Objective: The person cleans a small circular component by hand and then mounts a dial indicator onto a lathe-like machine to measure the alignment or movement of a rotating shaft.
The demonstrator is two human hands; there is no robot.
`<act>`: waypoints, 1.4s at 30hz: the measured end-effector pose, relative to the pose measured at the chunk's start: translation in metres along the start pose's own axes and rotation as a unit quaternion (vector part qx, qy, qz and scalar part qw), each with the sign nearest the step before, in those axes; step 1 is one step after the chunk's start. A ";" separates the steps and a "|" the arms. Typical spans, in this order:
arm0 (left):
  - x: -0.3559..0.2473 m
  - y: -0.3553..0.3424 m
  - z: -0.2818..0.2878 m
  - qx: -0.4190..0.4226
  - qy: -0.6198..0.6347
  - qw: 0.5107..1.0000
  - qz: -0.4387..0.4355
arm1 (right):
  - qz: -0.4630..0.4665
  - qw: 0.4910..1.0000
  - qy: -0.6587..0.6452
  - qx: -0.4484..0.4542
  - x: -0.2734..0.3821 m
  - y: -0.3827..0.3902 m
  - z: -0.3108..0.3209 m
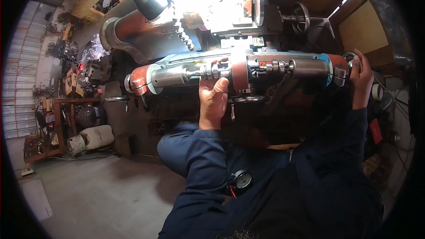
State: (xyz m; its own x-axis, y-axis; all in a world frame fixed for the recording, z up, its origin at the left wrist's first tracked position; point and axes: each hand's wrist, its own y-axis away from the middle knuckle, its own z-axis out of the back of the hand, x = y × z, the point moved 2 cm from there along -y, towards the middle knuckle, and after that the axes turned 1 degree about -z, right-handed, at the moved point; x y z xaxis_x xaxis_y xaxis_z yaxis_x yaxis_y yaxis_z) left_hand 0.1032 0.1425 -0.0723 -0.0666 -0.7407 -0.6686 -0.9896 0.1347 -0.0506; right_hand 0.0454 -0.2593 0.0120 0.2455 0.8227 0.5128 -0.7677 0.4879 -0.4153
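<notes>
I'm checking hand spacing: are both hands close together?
No, the left hand holds the shaft, the right hand is at the right housing.

Silvery shaft (275, 67), orange-red central ring (240, 71), dark blue sleeves (204, 163).

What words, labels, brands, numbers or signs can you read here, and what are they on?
None can be read clearly.
Dial gauge: face markings too small to read.
Crankshaft in the left hand: no lettering visible.
Pale sheet on the floor: any marks too blurred to read.
</notes>
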 end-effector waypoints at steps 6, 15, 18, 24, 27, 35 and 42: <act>-0.001 0.000 -0.002 0.009 0.003 1.000 -0.010 | -0.023 1.000 -0.006 0.010 0.007 0.000 0.000; 0.000 0.000 -0.002 0.002 -0.003 1.000 -0.011 | -0.011 1.000 0.000 0.008 0.003 0.000 0.000; 0.000 0.000 -0.002 0.013 -0.013 1.000 -0.014 | -0.016 1.000 0.006 0.008 -0.002 -0.001 -0.001; -0.002 0.000 -0.006 0.025 -0.022 0.999 -0.018 | -0.009 1.000 0.009 0.001 -0.003 -0.001 -0.002; -0.002 -0.001 -0.003 0.031 -0.025 0.999 -0.021 | -0.012 1.000 0.009 0.002 -0.005 -0.002 -0.002; -0.001 0.000 -0.003 -0.006 -0.004 1.000 -0.004 | -0.023 1.000 -0.009 0.004 0.005 0.000 -0.001; -0.001 -0.001 -0.003 0.021 -0.027 0.999 -0.011 | -0.002 1.000 0.007 0.002 0.000 -0.001 -0.001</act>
State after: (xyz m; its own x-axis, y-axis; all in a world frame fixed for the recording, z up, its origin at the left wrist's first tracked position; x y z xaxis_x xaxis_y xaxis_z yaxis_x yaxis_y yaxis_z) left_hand 0.1035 0.1415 -0.0692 -0.0368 -0.7067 -0.7066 -0.9844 0.1473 -0.0960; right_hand 0.0470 -0.2595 0.0124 0.2569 0.8248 0.5036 -0.7692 0.4900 -0.4102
